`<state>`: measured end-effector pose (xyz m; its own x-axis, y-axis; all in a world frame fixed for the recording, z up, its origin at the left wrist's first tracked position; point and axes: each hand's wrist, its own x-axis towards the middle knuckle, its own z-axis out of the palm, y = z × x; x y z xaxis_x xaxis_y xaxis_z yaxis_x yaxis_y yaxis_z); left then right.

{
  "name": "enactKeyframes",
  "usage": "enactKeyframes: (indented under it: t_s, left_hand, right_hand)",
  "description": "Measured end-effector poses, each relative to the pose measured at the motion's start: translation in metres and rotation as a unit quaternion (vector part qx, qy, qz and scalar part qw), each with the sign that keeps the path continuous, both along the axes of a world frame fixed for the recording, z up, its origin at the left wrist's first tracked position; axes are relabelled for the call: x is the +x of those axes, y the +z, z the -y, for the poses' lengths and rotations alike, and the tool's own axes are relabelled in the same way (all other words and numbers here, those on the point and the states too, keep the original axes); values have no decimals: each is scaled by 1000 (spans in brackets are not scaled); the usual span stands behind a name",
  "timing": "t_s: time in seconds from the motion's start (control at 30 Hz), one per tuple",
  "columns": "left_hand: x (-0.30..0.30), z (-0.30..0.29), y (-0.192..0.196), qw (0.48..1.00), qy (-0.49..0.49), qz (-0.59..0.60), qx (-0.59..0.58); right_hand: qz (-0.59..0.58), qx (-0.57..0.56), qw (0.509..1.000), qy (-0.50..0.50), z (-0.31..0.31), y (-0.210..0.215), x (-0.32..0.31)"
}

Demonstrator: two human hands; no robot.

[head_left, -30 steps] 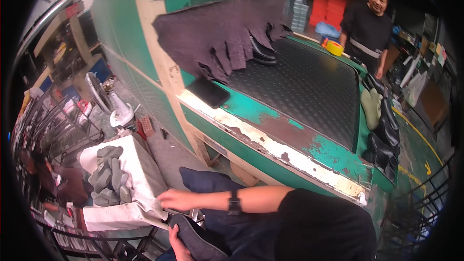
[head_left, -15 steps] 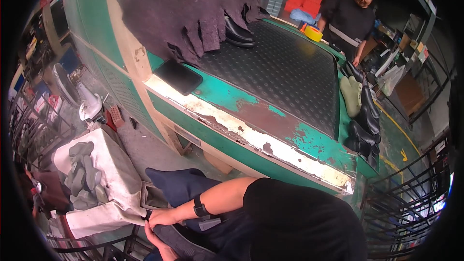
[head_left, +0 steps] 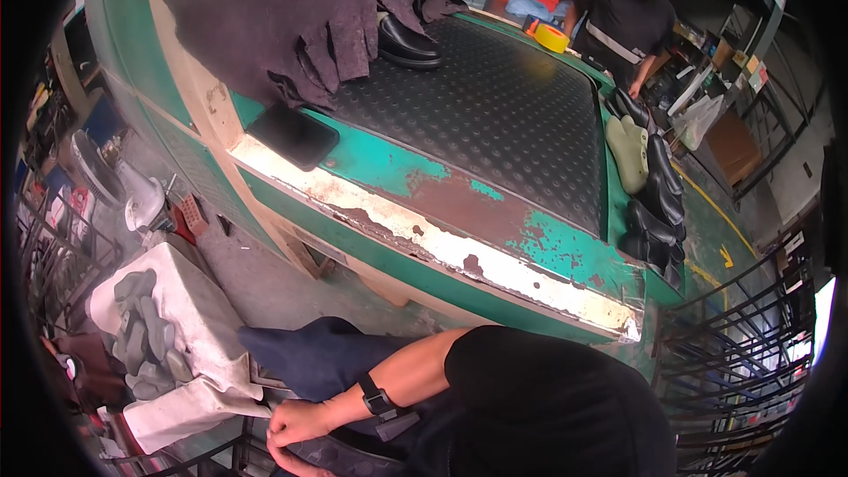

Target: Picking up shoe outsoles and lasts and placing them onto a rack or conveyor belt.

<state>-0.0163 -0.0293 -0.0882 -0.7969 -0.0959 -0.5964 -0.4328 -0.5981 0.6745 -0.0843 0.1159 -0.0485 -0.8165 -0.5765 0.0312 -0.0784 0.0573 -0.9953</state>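
"Movement?"

"A second ago the right hand [head_left: 296,424] was reaching out with loose fingers, apart from the dark shoe [head_left: 349,457]. Now it's drawn in and curled tightly by the shoe's end."

"Meaning?"

"I'd judge the work has become two-handed, centred on that end."

"Is it gripping anything?"

"It's clenched, knuckles up; whatever might be pinched inside is hidden."

"And the left hand [head_left: 284,457]?"

"Only a strip shows, just below the right, along the shoe. Its grip I can't tell."

"Where's the shoe?"

"Low at the lap, below the navy-clothed knee [head_left: 309,355]."

"Arm?"

"The right forearm slants down leftward from a black sleeve [head_left: 548,389], wristwatch [head_left: 378,402] uppermost."
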Motion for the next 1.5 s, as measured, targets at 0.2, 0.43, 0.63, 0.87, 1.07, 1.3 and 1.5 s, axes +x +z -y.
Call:
enactKeyframes:
  t_s: [0.2, 0.43, 0.63, 0.87, 1.07, 1.3, 1.5]
  left_hand:
    - [0, 19, -18, 996, 35, -81, -17]
    - [49, -23, 62, 992, 53, -15, 114]
    - [117, -68, 101, 921, 56, 6, 386]
    - [121, -76, 104, 925, 115, 66, 356]
    - [133, -80, 94, 928, 149, 79, 332]
    - [124, -83, 128, 928, 151, 118, 319]
    - [134, -82, 171, 945, 166, 53, 275]
  right_hand:
    - [-145, -139, 979, 32, -1, 19, 9]
    - [-178, -54, 983, 16, 4, -4, -56]
    - [495, -173, 851, 7, 17, 2, -42]
    - [467, -137, 874, -20, 15, 26, -29]
    - [462, -102, 881, -30, 18, 21, -26]
    - [449, -93, 888, -15, 18, 36, -23]
    - [440, -210, 873, 21, 15, 38, -32]
